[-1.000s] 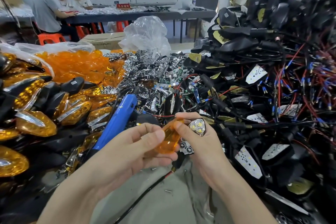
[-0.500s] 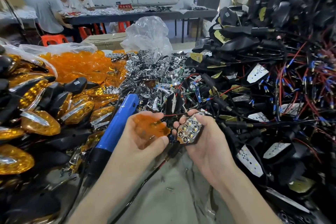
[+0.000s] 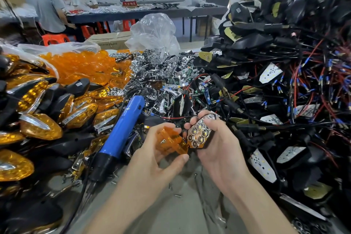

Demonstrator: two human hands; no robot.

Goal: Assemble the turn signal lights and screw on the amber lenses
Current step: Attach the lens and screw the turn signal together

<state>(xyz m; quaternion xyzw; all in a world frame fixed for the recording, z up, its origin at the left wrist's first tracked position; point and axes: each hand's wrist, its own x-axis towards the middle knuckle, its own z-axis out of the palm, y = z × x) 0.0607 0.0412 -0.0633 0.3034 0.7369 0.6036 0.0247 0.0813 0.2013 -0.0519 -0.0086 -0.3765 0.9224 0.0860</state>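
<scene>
The fingers (image 3: 168, 127) of my left hand (image 3: 150, 159) curl over an amber lens (image 3: 169, 142), with the thumb under its lower edge. My right hand (image 3: 224, 150) grips a turn signal light (image 3: 199, 134) by its black body, with the chrome honeycomb face turned up toward me. The lens sits just left of the light. Its right end is at the light's lower corner, but I cannot tell if they touch. Both hands are low over the grey counter (image 3: 180, 213), where a few loose screws lie.

Just left of my left hand a blue screwdriver (image 3: 121, 135) lies slanted. Beyond it is a heap of finished lights (image 3: 43, 121), and behind that a pile of loose lenses (image 3: 81, 64). Chrome reflectors (image 3: 161, 66) are heaped ahead of me below a clear plastic bag (image 3: 153, 30). Black housings (image 3: 284, 47) with red and black wires are piled at my right. 3 people (image 3: 49, 7) are at a far table.
</scene>
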